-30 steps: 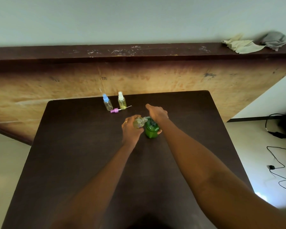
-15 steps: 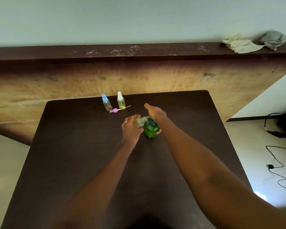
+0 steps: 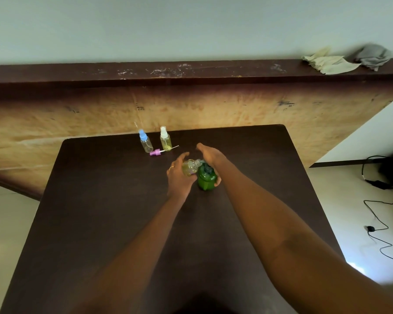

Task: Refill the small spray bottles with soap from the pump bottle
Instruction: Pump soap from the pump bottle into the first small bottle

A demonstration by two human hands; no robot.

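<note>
Head view, looking down at a dark brown wooden table (image 3: 100,200). My left hand (image 3: 178,177) was wrapped around a small clear plastic spray bottle with its top off (image 3: 189,168), tilting its open neck against the spout of the green plastic pump bottle (image 3: 205,180), which stood upright mid-table. My right hand (image 3: 210,155) lay over the pump head with its fingers straight and spread, gripping nothing. I could not tell where its thumb sat.

The held bottle showed some yellowish liquid, so I judged this fill to be under way, not finished. Its pink spray head with a thin dip tube (image 3: 156,152) lay loose on the table and had yet to go back on.

At the far edge stood two capped bottles. The white-topped small bottle (image 3: 165,139) held yellowish liquid and looked done. The blue-topped small bottle (image 3: 145,141) looked clear and probably remained to be filled.
</note>
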